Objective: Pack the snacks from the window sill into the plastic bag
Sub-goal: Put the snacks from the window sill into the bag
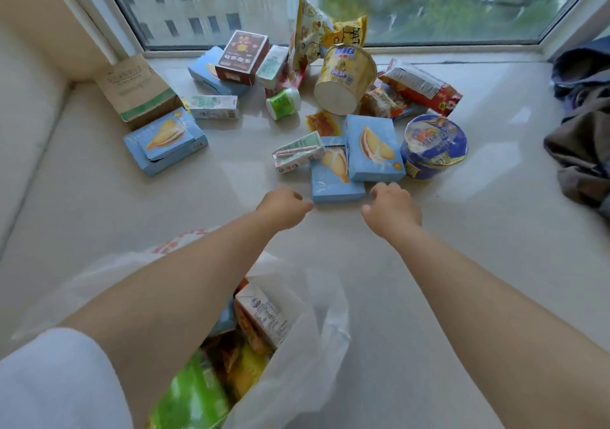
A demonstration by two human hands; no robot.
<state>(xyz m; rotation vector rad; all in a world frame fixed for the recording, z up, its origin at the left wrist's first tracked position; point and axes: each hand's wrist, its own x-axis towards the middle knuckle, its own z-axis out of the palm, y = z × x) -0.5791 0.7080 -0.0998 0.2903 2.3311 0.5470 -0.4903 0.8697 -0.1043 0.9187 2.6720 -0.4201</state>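
The yellow noodle cup [345, 77] lying on its side carries the word "BIG" in blue letters near its rim; the smaller print beneath it is too blurred to read. The dark red box [242, 57] shows a line of white characters across its front, not legible. The brown paper bag [137, 88] has a faint printed line of letters that cannot be made out. Print on the other packets is too small to tell.

Pale sill [462, 247] w/ snack pile [346, 108], plastic bag [307, 346], clothes [581, 125].
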